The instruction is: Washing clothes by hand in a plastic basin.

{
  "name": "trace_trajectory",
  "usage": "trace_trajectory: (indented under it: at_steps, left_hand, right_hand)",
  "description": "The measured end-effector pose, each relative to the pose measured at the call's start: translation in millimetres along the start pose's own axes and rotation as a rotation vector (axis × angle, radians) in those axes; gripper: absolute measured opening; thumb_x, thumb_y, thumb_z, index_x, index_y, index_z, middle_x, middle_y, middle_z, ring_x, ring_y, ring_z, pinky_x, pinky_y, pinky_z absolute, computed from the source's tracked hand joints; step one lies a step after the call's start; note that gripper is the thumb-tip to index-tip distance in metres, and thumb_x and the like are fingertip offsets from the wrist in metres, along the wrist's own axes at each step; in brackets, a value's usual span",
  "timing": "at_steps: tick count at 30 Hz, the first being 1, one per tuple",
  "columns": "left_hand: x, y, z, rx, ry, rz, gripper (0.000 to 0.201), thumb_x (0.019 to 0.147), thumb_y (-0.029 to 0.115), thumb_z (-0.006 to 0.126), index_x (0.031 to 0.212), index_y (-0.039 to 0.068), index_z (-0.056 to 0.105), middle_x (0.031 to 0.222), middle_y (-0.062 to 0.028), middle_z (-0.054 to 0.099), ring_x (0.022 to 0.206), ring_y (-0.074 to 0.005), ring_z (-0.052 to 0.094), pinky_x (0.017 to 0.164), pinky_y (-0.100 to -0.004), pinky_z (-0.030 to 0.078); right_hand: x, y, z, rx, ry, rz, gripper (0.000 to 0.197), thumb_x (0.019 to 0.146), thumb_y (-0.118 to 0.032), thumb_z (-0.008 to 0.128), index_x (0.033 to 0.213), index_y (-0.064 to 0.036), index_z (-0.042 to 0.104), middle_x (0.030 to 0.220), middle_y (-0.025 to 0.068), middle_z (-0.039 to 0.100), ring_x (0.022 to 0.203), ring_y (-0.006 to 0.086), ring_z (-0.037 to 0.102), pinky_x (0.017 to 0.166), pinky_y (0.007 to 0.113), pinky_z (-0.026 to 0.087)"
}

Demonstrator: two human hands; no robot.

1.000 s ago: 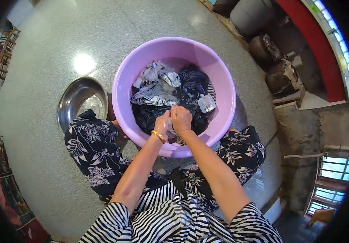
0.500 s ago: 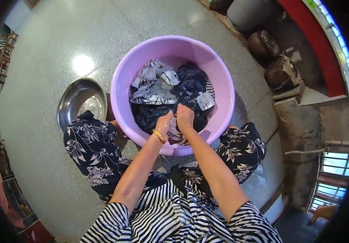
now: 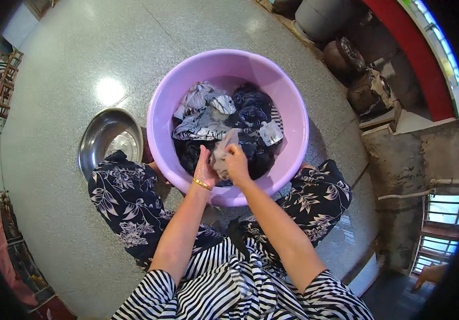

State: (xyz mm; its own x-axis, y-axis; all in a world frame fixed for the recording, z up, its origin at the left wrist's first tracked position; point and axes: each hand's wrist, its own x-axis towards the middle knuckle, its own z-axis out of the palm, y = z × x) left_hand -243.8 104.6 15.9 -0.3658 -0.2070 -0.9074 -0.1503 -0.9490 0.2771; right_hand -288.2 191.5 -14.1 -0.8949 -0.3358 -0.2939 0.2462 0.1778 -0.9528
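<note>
A pinkish-beige cloth [image 3: 222,156] hangs bunched over the near side of a wide pink-purple tub [image 3: 154,114]. My right hand [image 3: 238,164] grips its upper part with closed fingers. Beside the cloth, my left hand [image 3: 204,169], a gold bangle at the wrist, has its fingers stretched out and its palm turned to the fabric. Beneath both hands lie wet dark clothes [image 3: 252,109]. Grey-and-white garments [image 3: 200,125] are heaped at the tub's left, and a whitish translucent square thing [image 3: 270,133] rests on the clothes at the right.
An oval steel basin [image 3: 93,138] stands on the speckled floor [image 3: 69,213] left of the tub. My knees, in dark floral cloth, flank the tub. Round pots [image 3: 341,57] and a grey drum [image 3: 320,16] stand at the far right. Another person's hand [image 3: 429,274] shows at lower right.
The pinkish-beige cloth has been raised and spread out from a tight bunch between both hands. My left hand has opened and shifted slightly left; my right hand has moved slightly nearer me.
</note>
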Motion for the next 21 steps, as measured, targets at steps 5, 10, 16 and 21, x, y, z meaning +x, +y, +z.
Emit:
trace_trajectory:
  at_steps: [5, 10, 16, 21]
  left_hand:
    - [23.4, 14.1, -45.3, -0.146, -0.532, -0.207, 0.055, 0.081, 0.049, 0.046, 0.115, 0.006, 0.046, 0.107, -0.0212, 0.052, 0.095, -0.0363, 0.051, 0.081, -0.0479, 0.044]
    - [4.3, 2.8, -31.6, -0.103, -0.615, -0.158, 0.038, 0.084, 0.035, 0.043, 0.106, 0.005, 0.051, 0.098, -0.0150, 0.055, 0.085, -0.0303, 0.055, 0.074, -0.0420, 0.048]
    - [27.7, -4.1, -27.0, 0.051, -0.378, 0.026, 0.030, 0.087, 0.033, 0.039, 0.100, 0.009, 0.053, 0.089, -0.0062, 0.059, 0.081, -0.0216, 0.059, 0.071, -0.0355, 0.050]
    - [8.8, -13.2, -14.3, 0.104, -0.254, 0.039, 0.041, 0.084, 0.044, 0.046, 0.107, 0.010, 0.052, 0.102, -0.0063, 0.058, 0.092, -0.0222, 0.057, 0.081, -0.0383, 0.045]
  right_hand:
    - [-63.1, -63.9, 16.2, -0.346, -0.060, -0.477, 0.018, 0.065, -0.018, 0.058, 0.077, -0.0062, 0.050, 0.075, 0.0103, 0.046, 0.073, 0.0314, 0.050, 0.065, 0.039, 0.042]
    - [-62.2, -61.2, 19.0, -0.501, 0.000, -0.520, 0.016, 0.070, -0.023, 0.057, 0.074, -0.0086, 0.050, 0.072, 0.0089, 0.047, 0.067, 0.0285, 0.053, 0.056, 0.039, 0.045]
    - [-14.4, -25.8, 11.0, -0.644, 0.023, -0.498, 0.016, 0.079, -0.018, 0.046, 0.065, -0.0085, 0.049, 0.061, 0.0095, 0.050, 0.060, 0.0269, 0.055, 0.051, 0.036, 0.046]
    - [16.8, 4.1, 5.6, -0.732, -0.093, 0.172, 0.029, 0.079, -0.022, 0.041, 0.076, -0.0028, 0.063, 0.086, 0.0190, 0.060, 0.080, 0.0351, 0.058, 0.069, 0.043, 0.046]
